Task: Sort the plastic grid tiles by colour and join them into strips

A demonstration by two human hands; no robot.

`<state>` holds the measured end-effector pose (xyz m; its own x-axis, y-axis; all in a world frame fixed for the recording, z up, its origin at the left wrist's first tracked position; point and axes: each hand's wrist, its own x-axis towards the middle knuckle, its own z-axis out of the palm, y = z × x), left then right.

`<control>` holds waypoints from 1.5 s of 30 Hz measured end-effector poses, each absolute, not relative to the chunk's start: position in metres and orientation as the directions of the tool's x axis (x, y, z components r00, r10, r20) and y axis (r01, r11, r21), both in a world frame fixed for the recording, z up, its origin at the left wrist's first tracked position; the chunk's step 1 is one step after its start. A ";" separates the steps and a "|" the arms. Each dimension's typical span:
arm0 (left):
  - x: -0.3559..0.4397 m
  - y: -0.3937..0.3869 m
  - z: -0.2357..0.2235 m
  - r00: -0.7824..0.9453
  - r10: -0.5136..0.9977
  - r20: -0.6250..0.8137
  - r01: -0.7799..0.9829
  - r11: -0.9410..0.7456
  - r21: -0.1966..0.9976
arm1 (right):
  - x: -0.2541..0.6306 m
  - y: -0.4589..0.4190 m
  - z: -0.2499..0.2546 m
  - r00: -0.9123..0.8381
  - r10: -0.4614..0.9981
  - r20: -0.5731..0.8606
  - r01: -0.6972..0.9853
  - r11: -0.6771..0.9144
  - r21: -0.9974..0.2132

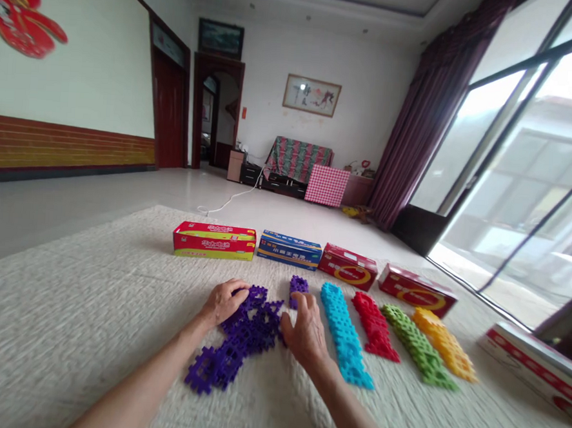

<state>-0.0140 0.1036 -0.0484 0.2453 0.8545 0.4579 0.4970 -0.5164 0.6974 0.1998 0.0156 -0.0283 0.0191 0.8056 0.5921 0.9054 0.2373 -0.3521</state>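
Note:
My left hand [223, 302] lies with curled fingers over the top of a loose heap of purple interlocking plastic pieces [244, 337]. My right hand [305, 328] rests just right of that heap, its fingers spread, close to a short purple strip [298, 291]. Farther right lie a blue strip [344, 334], a red strip [375, 326], a green strip [418, 348] and a yellow strip [445, 343], all of the same kind of piece. All of them lie on a pale woven mat [76, 317].
Along the mat's far side stand a red box [214, 240], a blue box [289, 250] and another red box [348, 266], with a further red box [417, 290] beyond. A larger white and red box [533, 371] sits at the right edge, near tall glass windows [511, 170].

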 end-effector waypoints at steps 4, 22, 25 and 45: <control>-0.017 0.104 -0.042 0.282 0.883 0.377 0.479 -0.469 0.742 | 0.185 -0.017 -0.038 0.049 0.841 0.539 0.905 0.191 -0.381; -0.042 0.015 -0.068 0.284 0.872 0.400 0.687 -0.476 0.549 | 0.174 -0.051 -0.047 0.104 0.874 0.475 0.923 0.093 -0.373; -0.041 0.007 -0.065 0.350 0.855 0.382 0.712 -0.508 0.485 | 0.174 -0.052 -0.045 0.095 0.875 0.475 0.924 0.099 -0.368; -0.032 0.002 -0.065 0.374 0.791 0.485 0.759 -0.561 0.330 | 0.177 -0.054 -0.041 0.040 0.898 0.438 0.917 0.141 -0.374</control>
